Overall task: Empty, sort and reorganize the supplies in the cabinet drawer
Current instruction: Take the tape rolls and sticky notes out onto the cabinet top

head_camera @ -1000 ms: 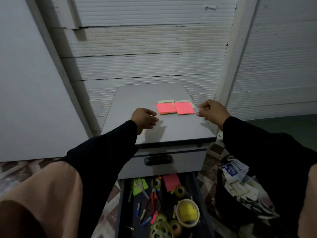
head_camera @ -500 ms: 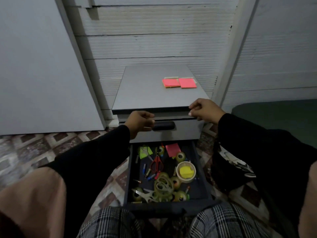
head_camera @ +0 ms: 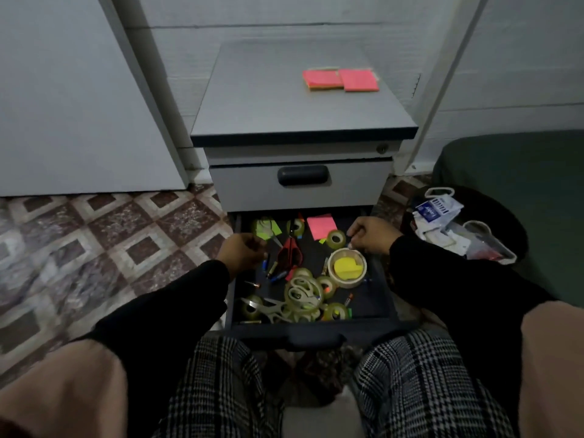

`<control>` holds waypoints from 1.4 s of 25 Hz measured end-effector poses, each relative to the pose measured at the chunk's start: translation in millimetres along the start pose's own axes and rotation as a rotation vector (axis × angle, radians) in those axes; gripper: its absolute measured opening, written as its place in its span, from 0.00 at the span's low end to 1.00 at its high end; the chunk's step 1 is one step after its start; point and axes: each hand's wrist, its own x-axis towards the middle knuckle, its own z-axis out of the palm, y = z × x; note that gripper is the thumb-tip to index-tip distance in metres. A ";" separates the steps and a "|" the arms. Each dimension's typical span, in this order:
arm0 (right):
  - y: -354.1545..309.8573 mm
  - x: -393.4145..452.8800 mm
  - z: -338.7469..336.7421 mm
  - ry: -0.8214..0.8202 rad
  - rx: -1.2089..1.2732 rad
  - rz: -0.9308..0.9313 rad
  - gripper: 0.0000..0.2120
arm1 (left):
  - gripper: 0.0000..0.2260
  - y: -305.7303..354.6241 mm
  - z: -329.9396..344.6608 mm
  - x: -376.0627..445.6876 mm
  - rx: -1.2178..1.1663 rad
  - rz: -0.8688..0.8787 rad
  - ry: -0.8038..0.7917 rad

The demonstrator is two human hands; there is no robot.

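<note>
- My left grip (head_camera: 243,252) is curled over the drawer (head_camera: 377,298), scissors (head_camera: 289,254) just right; pinch unclear.
- My right grip (head_camera: 369,235) is curled beside a tape roll (head_camera: 335,239); contents unclear.

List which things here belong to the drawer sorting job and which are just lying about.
Belonging to the job:
open drawer
tape rolls
red scissors
pink sticky notes in the drawer
pink note pads on the cabinet top
left hand and right hand, both over the drawer

Lying about:
bag of papers
closed upper drawer
</note>
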 end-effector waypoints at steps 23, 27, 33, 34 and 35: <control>62.5 68.2 73.4 0.030 -0.745 -0.107 0.18 | 0.14 -74.4 41.6 68.5 0.361 0.004 -0.132; 52.7 61.3 69.7 -0.004 -0.780 -0.141 0.17 | 0.15 -74.8 44.3 69.4 0.405 -0.021 -0.148; 56.7 64.7 69.9 -0.232 -0.575 -0.037 0.11 | 0.15 -75.8 46.4 70.4 0.451 -0.002 -0.151; 57.5 65.4 71.7 -0.174 -0.573 -0.019 0.12 | 0.14 -76.3 46.9 71.4 0.457 -0.001 -0.152; 59.0 65.5 76.0 -0.128 -0.579 -0.006 0.12 | 0.14 -77.6 48.5 72.9 0.465 -0.002 -0.152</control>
